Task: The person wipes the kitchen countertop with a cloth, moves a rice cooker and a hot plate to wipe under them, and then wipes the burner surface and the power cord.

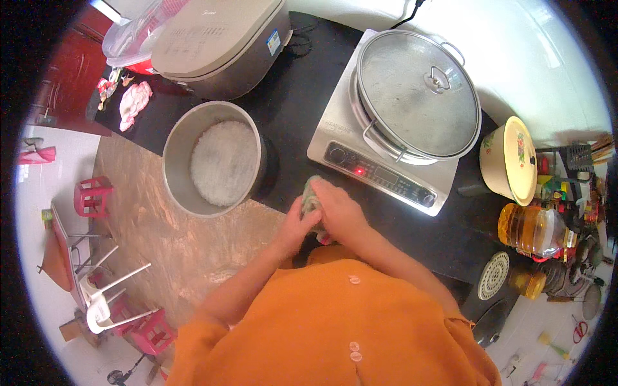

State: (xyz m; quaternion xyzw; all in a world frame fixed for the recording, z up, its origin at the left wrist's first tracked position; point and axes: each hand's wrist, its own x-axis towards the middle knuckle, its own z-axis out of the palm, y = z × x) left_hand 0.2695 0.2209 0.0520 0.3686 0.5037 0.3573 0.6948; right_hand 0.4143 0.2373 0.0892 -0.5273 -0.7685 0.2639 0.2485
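My left hand [299, 223] and my right hand [340, 207] are together around a bunched cloth [311, 200] with green and pink in it, just past the front edge of my orange shirt. Right of them, an induction cooker [386, 176] with a lit red light carries a wide metal pan under a glass lid [410, 96], which sits askew over the rim. Left of my hands stands a deep metal pot [212, 159] with white grains, apparently rice, on its bottom [224, 161]. Parts of the cloth are hidden by my fingers.
A large grey-brown appliance [217, 48] stands on the black counter [289, 96], with a pink-and-white cloth [135, 103] at its left. A yellow enamel pot [507, 159], an oil bottle [531, 229] and a perforated disc [493, 275] are at the right. Pink stools [152, 333] stand lower left.
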